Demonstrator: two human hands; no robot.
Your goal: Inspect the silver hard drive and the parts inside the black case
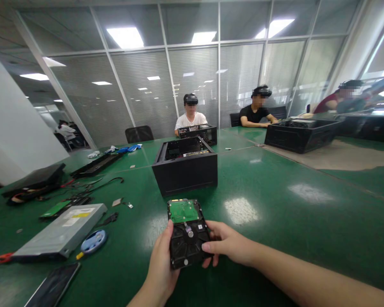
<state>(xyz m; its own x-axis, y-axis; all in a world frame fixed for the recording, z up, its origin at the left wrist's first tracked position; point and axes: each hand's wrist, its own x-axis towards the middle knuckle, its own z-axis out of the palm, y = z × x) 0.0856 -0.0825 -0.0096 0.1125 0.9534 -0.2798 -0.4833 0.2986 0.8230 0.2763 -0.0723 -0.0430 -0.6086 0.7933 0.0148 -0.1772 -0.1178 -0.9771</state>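
Note:
A hard drive (188, 238) is held up over the green table, its underside facing me with the green circuit board at the far end. My left hand (161, 260) grips its left edge, thumb along the side. On the right edge, my right hand (225, 245) is closed with its thumb on the face and fingers beneath. Just beyond the drive stands a black computer case (187, 170), open at the top, with parts partly visible inside.
To the left lie a silver optical drive (62, 228), a blue round tool (94, 241), a phone (54, 285), loose cables (97, 185) and a black panel (97, 165). Across the green table (275, 204), several people sit near other black cases (302, 132).

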